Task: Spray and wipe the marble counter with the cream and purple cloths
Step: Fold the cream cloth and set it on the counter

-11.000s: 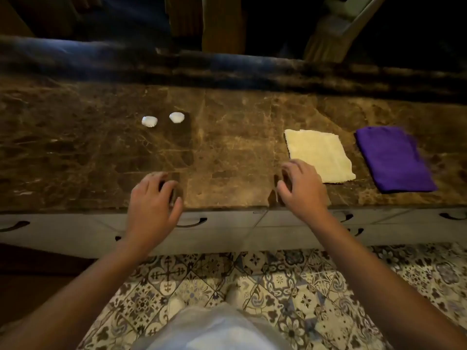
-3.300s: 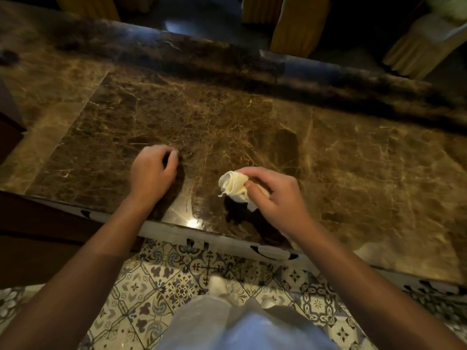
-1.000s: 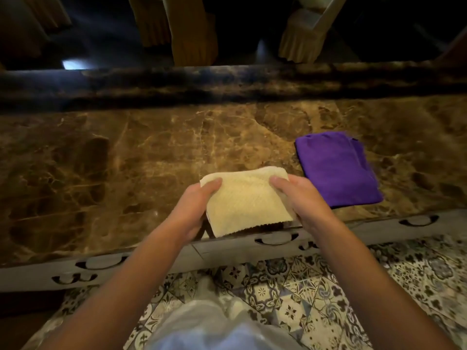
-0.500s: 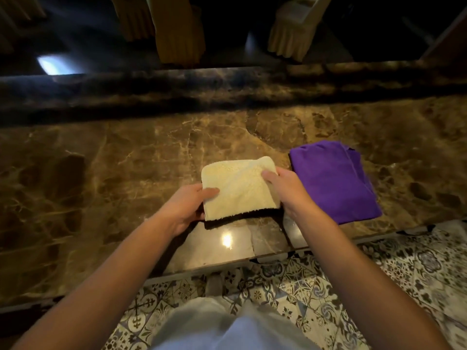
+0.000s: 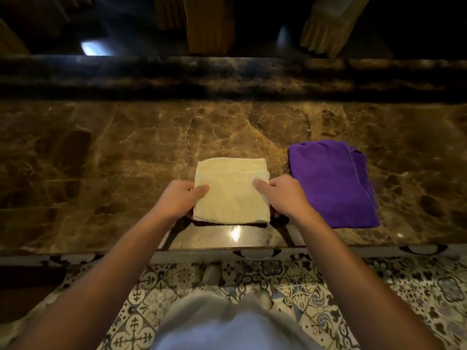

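Observation:
A folded cream cloth [image 5: 231, 190] is held just above the brown marble counter [image 5: 113, 160], near its front edge, throwing a dark shadow under its near side. My left hand [image 5: 178, 198] pinches the cloth's left edge, thumb on top. My right hand [image 5: 283, 195] pinches the right edge the same way. A folded purple cloth [image 5: 331, 183] lies flat on the counter just right of my right hand, untouched. No spray bottle is in view.
A raised dark marble ledge [image 5: 227, 77] runs along the counter's back. Yellow-skirted chairs [image 5: 209, 24] stand beyond it. Below the front edge are white drawer fronts with dark handles [image 5: 255, 253] and a patterned tile floor [image 5: 379, 286].
Both hands keep their hold on the cream cloth's two sides; over the last second it has come up from the counter's front edge to sit squarer over the marble.

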Tool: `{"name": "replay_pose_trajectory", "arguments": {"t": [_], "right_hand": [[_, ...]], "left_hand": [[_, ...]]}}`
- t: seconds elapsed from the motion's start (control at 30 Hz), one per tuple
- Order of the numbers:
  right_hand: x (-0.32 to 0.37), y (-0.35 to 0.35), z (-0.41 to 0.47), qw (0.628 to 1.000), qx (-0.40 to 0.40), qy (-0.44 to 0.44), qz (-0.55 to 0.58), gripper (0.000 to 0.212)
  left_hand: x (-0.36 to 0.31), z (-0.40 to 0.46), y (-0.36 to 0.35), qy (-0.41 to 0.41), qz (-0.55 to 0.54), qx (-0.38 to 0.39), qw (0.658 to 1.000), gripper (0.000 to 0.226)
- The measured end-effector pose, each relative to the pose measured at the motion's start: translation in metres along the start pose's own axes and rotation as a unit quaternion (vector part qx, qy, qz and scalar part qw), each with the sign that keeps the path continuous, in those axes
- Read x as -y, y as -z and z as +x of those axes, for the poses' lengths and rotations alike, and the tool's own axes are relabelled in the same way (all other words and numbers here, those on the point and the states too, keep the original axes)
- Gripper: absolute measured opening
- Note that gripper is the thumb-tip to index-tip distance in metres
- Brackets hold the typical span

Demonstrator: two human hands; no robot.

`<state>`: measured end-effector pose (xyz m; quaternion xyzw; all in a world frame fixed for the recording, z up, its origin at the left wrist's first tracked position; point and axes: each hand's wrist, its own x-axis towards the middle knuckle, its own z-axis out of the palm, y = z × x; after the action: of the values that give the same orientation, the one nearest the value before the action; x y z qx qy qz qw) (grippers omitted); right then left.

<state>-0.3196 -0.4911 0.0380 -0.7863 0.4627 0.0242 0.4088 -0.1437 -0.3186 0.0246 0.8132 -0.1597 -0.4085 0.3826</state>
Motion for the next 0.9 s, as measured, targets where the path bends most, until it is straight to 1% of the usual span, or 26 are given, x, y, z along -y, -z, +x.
{"name": "replay_pose_trajectory", "arguments": {"t": [0.07, 0.1, 0.17, 0.23, 0.27, 0.33, 0.4, 0.43, 0.53, 0.6, 0.67, 0.77, 0.83, 0.87, 0.9], "right_hand": [[-0.006, 0.001, -0.002, 0.999, 0.008, 0.002, 0.034, 0.064], [-0.011, 0.0, -0.004, 0.999, 0.014, 0.002, 0.049, 0.065], [-0.022, -0.001, -0.008, 0.998, 0.028, 0.001, 0.06, 0.059], [-0.031, 0.0, -0.01, 0.999, 0.021, 0.001, 0.043, 0.052], [-0.033, 0.001, -0.011, 1.0, 0.009, 0.005, 0.017, 0.05], [-0.033, 0.001, -0.012, 0.998, -0.02, 0.02, -0.062, 0.051], [-0.031, -0.001, -0.014, 0.991, -0.044, 0.035, -0.123, 0.048], [-0.029, -0.002, -0.017, 0.987, -0.051, 0.041, -0.144, 0.046], [-0.026, -0.004, -0.02, 0.978, -0.062, 0.062, -0.191, 0.044], [-0.026, -0.002, -0.021, 0.976, -0.053, 0.066, -0.199, 0.045], [-0.027, 0.004, -0.021, 0.978, -0.04, 0.068, -0.195, 0.042], [-0.036, 0.021, -0.025, 0.981, -0.021, 0.093, -0.168, 0.026], [-0.046, 0.042, -0.032, 0.986, -0.02, 0.1, -0.134, 0.022], [-0.054, 0.055, -0.036, 0.988, -0.035, 0.099, -0.112, 0.021], [-0.062, 0.068, -0.038, 0.989, -0.064, 0.097, -0.092, 0.021]], "left_hand": [[0.002, -0.003, -0.005, 0.007, 0.003, -0.017, 1.0, 0.033], [0.003, -0.004, -0.006, 0.008, 0.011, -0.027, 1.0, 0.036], [0.005, -0.005, -0.007, 0.003, 0.055, -0.05, 0.997, 0.045], [0.005, -0.007, -0.007, -0.011, 0.143, -0.069, 0.987, 0.05], [0.005, -0.009, -0.008, -0.02, 0.207, -0.081, 0.975, 0.05], [0.003, -0.014, -0.011, -0.039, 0.337, -0.122, 0.933, 0.052], [0.004, -0.017, -0.016, -0.053, 0.408, -0.163, 0.896, 0.054], [0.004, -0.019, -0.019, -0.058, 0.427, -0.175, 0.885, 0.056], [0.007, -0.022, -0.024, -0.058, 0.455, -0.202, 0.865, 0.059], [0.007, -0.024, -0.023, -0.053, 0.455, -0.207, 0.864, 0.06], [0.009, -0.025, -0.02, -0.04, 0.448, -0.207, 0.869, 0.057], [0.011, -0.03, -0.017, -0.036, 0.455, -0.236, 0.858, 0.047], [0.012, -0.033, -0.02, -0.061, 0.452, -0.271, 0.848, 0.04], [0.011, -0.034, -0.024, -0.083, 0.446, -0.292, 0.842, 0.038], [0.009, -0.037, -0.029, -0.105, 0.442, -0.31, 0.835, 0.041]]}}
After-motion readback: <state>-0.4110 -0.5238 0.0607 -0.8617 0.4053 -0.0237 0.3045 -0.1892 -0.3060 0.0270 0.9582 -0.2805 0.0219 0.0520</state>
